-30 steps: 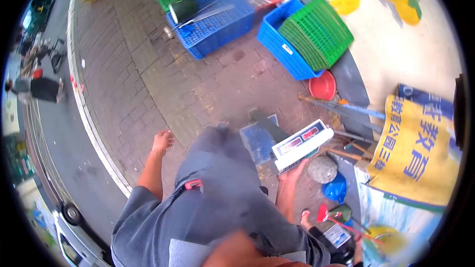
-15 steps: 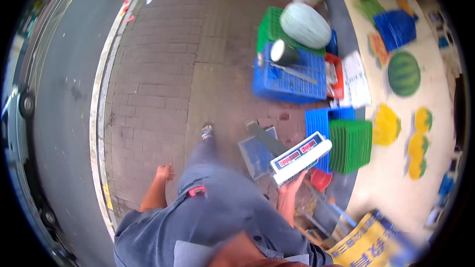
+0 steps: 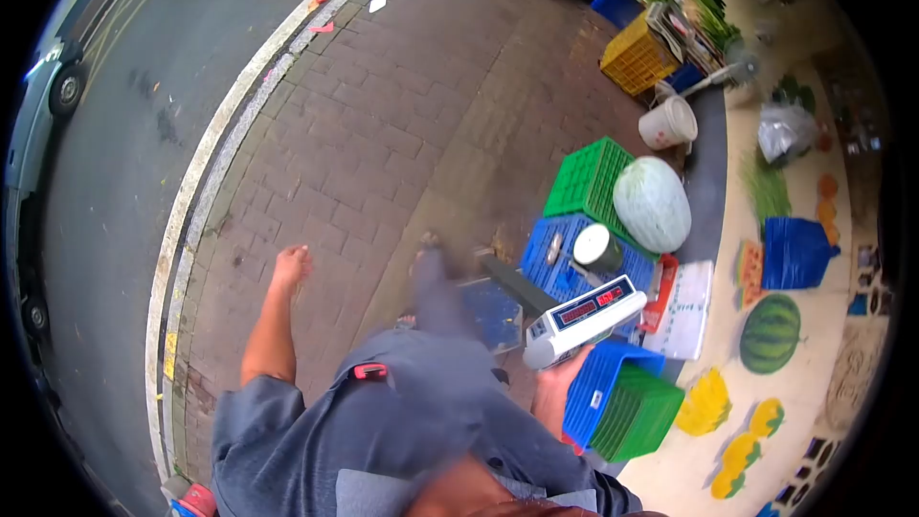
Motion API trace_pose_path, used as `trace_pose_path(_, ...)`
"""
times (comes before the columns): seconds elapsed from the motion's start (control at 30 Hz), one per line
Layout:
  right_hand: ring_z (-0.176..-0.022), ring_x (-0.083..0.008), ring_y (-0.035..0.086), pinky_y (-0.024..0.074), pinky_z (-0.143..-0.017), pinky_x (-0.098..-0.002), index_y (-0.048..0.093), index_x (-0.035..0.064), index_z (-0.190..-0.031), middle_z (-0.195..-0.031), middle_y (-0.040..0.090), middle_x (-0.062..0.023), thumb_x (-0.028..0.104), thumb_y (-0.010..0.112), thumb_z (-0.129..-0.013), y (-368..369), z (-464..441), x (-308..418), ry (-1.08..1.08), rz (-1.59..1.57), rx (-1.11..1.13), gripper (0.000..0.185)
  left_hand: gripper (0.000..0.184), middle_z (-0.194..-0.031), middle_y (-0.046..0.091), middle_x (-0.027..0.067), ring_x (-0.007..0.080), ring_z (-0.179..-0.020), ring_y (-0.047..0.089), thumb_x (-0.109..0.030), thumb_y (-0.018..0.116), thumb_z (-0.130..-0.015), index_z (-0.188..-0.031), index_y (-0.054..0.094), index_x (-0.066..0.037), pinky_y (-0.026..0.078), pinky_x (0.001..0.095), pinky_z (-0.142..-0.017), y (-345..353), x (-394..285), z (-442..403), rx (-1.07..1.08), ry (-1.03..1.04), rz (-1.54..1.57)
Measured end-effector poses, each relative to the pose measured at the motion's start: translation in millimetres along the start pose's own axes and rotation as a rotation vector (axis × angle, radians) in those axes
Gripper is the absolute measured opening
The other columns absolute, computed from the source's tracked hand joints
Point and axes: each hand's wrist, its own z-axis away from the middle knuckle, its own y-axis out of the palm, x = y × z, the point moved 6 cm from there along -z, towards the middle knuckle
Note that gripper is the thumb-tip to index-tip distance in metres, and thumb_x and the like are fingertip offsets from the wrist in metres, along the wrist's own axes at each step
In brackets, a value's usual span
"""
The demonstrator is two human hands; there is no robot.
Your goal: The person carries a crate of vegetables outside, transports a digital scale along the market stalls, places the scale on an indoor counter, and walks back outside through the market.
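a: what's the step rn?
b: carry, i'd say. scale [image 3: 584, 318] is up off the pavement [image 3: 354, 153], in the r hand [image 3: 563, 370], at the wearer's r side, near the blue crate [image 3: 548, 273]. legs look mid-stride, prob walking.
a: r fingers?
b: mostly hidden under the housing. palm's up against it, so it's got hold, but can't tell how far they wrap.
a: l hand [image 3: 293, 266]?
b: out to the side, nothing in it, fingers loosely curled, abt half open.
a: what does the next move call for?
b: imo a firm r grip w/ the housing steady, bc the dark arm [image 3: 517, 284] and flat pan [image 3: 493, 316] stick out fwd and could knock the crate. l hand's free for support if needed.
a: any writing?
b: red digits on the display [image 3: 595, 303], too blurry to read. small white label [image 3: 596, 399] on the blue baskets [image 3: 583, 385], n/a at this res. red marks on the white bucket [image 3: 668, 123], illegible too. no brand i can make out.
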Motion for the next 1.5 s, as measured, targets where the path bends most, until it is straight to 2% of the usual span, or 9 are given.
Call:
trace_pose_path(0.33,-0.112,-0.0275,0.053,0.0427,-0.095,-0.0458,0.049,0.0142,-0.128,-0.126,0.054,-0.0056,0.054,0.038,-0.091,178,-212,-78,0.194,0.001,0.058,0.055,0.038,-0.09,0.06,0.0112,0.0227,-0.068,0.058,-0.03,0.053,-0.089,-0.115,0.051,-0.002,0.047,0.0379,-0.058,-19,-65,-81,-0.208,-0.279,0.116)
trace_pose_path(0.5,-0.099,-0.0263,0.06,0.05,-0.08,-0.0481,0.055,0.0158,-0.118,-0.113,0.061,-0.0043,0.055,0.04,-0.09,340,-270,-117,0.158,0.023,-0.037,0.051,0.04,-0.096,0.06,0.0148,0.0286,-0.077,0.06,-0.03,0.053,-0.09,-0.118,0.05,-0.001,0.049,0.0406,-0.061,12,-71,-149,-0.227,-0.533,0.16)
trace_pose_path(0.73,-0.112,-0.0279,0.054,0.0424,-0.095,-0.0511,0.05,0.0155,-0.126,-0.123,0.056,-0.0054,0.055,0.035,-0.091,551,-424,-179,0.209,-0.031,0.198,0.054,0.04,-0.096,0.061,0.0146,0.027,-0.077,0.062,-0.028,0.052,-0.09,-0.117,0.05,0.0,0.05,0.0375,-0.06,48,-297,-324,-0.16,-0.43,0.166)
trace_pose_path(0.87,-0.115,-0.0285,0.052,0.0402,-0.098,-0.0513,0.048,0.0163,-0.128,-0.128,0.052,-0.0055,0.055,0.034,-0.092,659,-472,-193,0.173,0.022,0.014,0.055,0.036,-0.091,0.062,0.0109,0.0198,-0.066,0.058,-0.029,0.054,-0.088,-0.112,0.054,-0.002,0.046,0.0338,-0.052,29,-472,-436,-0.216,-0.223,0.133)
trace_pose_path(1.03,-0.118,-0.0276,0.049,0.0388,-0.099,-0.0502,0.045,0.018,-0.131,-0.132,0.049,-0.0038,0.06,0.035,-0.089,747,-595,-214,0.162,0.068,0.033,0.06,0.031,-0.083,0.059,0.0072,0.0136,-0.063,0.055,-0.031,0.055,-0.088,-0.102,0.055,-0.003,0.042,0.0279,-0.05,61,-684,-505,-0.289,-0.004,0.17)
trace_pose_path(1.1,-0.12,-0.0272,0.047,0.0373,-0.1,-0.0501,0.043,0.018,-0.132,-0.135,0.046,-0.0034,0.061,0.036,-0.088,765,-650,-209,0.121,0.13,-0.129,0.062,0.029,-0.081,0.058,0.0068,0.013,-0.062,0.054,-0.03,0.054,-0.089,-0.1,0.055,-0.004,0.042,0.0276,-0.05,77,-694,-521,-0.319,-0.094,0.18)
trace_pose_path(1.17,-0.122,-0.0277,0.044,0.0348,-0.102,-0.0496,0.041,0.0176,-0.134,-0.138,0.041,-0.0036,0.062,0.035,-0.089,820,-693,-226,0.171,0.068,0.051,0.063,0.027,-0.081,0.057,0.0067,0.0134,-0.062,0.054,-0.03,0.052,-0.089,-0.099,0.055,-0.005,0.042,0.0282,-0.051,75,-698,-558,-0.379,-0.182,0.216)
trace_pose_path(1.37,-0.122,-0.0291,0.045,0.0352,-0.102,-0.05,0.041,0.0166,-0.135,-0.137,0.044,-0.0048,0.06,0.032,-0.091,961,-797,-248,0.171,0.068,-0.056,0.062,0.039,-0.098,0.058,0.0134,0.0288,-0.074,0.058,-0.034,0.051,-0.091,-0.116,0.049,-0.004,0.047,0.0439,-0.06,174,-721,-610,-0.268,-0.487,0.259)
trace_pose_path(1.5,-0.122,-0.0298,0.044,0.036,-0.101,-0.0495,0.038,0.0152,-0.136,-0.137,0.043,-0.0062,0.062,0.028,-0.09,1047,-867,-271,0.158,0.117,0.046,0.067,0.04,-0.096,0.059,0.0134,0.0287,-0.075,0.058,-0.034,0.052,-0.09,-0.117,0.05,-0.004,0.048,0.0436,-0.059,220,-791,-673,-0.205,-0.533,0.228)
